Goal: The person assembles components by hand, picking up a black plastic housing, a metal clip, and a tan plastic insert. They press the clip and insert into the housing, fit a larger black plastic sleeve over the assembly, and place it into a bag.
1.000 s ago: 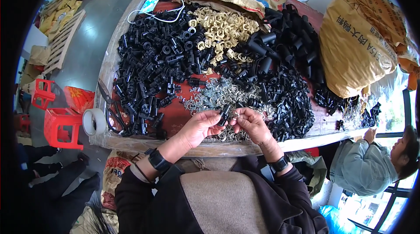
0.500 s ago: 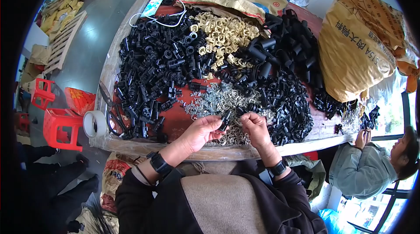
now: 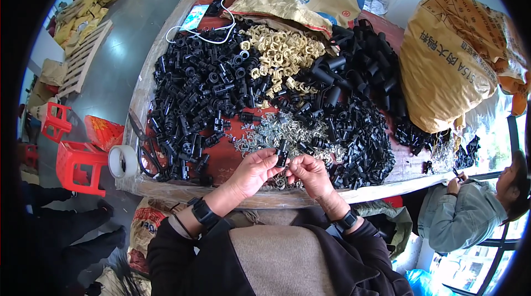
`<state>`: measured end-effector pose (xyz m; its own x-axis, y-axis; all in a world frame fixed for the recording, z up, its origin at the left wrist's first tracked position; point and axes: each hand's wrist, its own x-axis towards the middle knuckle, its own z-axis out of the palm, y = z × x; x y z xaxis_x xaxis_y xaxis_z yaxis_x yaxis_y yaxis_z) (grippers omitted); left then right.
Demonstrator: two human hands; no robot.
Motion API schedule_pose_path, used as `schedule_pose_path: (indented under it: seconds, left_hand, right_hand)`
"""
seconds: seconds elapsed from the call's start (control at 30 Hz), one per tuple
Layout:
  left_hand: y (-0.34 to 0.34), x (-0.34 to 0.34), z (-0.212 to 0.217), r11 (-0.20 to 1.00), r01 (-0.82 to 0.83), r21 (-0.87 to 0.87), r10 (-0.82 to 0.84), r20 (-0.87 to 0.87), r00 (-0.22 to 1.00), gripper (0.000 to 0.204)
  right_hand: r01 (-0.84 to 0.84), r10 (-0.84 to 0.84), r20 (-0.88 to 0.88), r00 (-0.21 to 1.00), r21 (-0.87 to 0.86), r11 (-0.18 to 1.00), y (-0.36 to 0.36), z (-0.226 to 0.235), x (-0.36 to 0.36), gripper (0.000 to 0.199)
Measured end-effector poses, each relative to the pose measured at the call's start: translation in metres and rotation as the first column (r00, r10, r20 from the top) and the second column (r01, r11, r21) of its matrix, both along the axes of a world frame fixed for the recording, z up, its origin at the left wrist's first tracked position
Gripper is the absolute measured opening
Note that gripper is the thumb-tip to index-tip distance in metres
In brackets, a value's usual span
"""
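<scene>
We've both hands, left hand [image 3: 255, 167] & right hand [image 3: 307, 171], pinching one small black plastic fitting [image 3: 282, 154] just above the bench [image 3: 221, 155] edge; it could slip into the grey metal clips [image 3: 276, 130], we judge.

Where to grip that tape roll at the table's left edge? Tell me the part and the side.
Grip the tape roll across its rim, or with a finger through its open core. Come from the left, off the table: that side is free, while black cables and black parts crowd its right.
</scene>
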<state>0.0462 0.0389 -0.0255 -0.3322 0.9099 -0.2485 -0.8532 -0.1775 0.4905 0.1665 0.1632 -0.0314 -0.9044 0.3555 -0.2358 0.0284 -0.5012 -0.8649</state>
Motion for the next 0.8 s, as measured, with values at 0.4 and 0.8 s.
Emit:
schedule_pose_path:
  seconds: [0.4,0.8]
  left_hand:
    - [-0.001,-0.001,-0.003,0.999,0.023,0.048,-0.021,-0.039,0.999,0.013]
    - [-0.007,0.001,-0.009,0.997,0.075,0.028,-0.075,0.016,0.997,0.016]
  right_hand:
    - [-0.037,0.045,-0.031,0.999,0.224,0.974,-0.002,0.006,-0.001,0.008]
    - [0.001,0.011,-0.046,0.999,0.251,0.968,0.001,0.012,-0.002,0.012]
